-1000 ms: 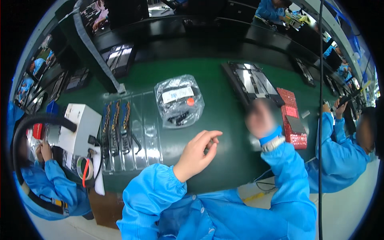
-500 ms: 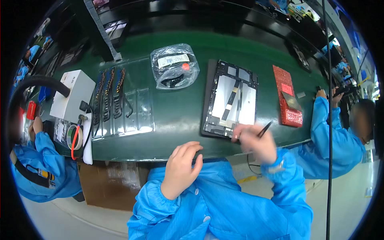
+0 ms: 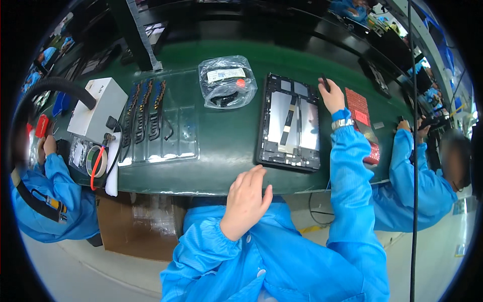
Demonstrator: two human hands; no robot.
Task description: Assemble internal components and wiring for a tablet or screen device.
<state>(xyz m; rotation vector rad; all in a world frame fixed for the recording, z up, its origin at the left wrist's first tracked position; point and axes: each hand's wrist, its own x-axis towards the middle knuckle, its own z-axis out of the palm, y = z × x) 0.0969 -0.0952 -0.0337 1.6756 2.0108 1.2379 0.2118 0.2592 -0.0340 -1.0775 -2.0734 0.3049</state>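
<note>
My left hand (image 3: 246, 201) rests loose and empty at the green counter's (image 3: 226, 151) near edge. The opened tablet frame (image 3: 292, 123) lies just beyond. My right hand (image 3: 332, 95) pinches a dark stylus (image 3: 325, 83) at its far right corner; I'd steady the frame first.

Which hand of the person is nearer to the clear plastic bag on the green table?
The left hand, though not by much. It rests at the table's near edge, below the plastic bag. The right hand holds a dark tool beyond the open tablet, to the bag's right.
</note>
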